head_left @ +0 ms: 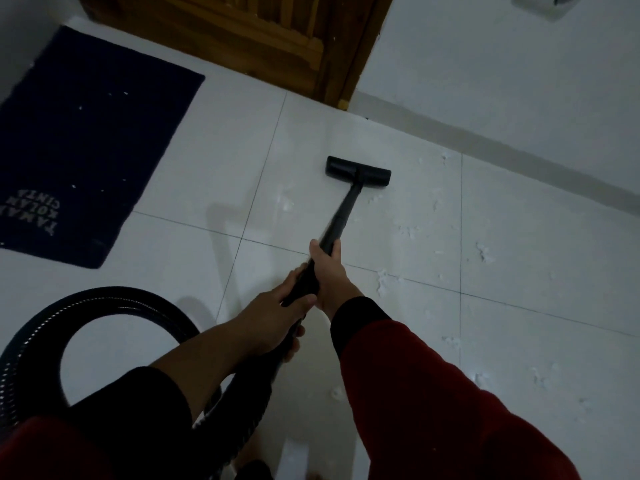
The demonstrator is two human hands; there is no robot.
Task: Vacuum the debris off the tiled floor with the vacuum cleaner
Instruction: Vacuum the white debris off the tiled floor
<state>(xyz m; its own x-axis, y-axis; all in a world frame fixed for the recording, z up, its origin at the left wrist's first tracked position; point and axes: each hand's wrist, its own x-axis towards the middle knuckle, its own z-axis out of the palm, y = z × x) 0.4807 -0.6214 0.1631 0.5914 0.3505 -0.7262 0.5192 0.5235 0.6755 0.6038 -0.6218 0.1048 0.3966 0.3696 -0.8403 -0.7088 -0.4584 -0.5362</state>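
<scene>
Two hands grip the black vacuum wand point(341, 216), one behind the other. The right hand point(327, 271) is forward, fingers wrapped round the tube, its arm in a red sleeve point(433, 393) with a dark cuff reaching out from the lower right. The left hand point(273, 320) closes on the wand just behind it, nearer the body, forearm bare. Ahead of the right hand the wand slopes down to the floor head point(358, 171), which lies flat on the white tiled floor point(194, 157). White debris point(485, 252) is scattered on the tiles right of the hands and beside the head, with a few bits to the left. Left of the left hand the ribbed hose point(114, 296) loops. Farther left lies a dark mat point(86, 133); beyond the head stands a wooden door point(263, 39).
</scene>
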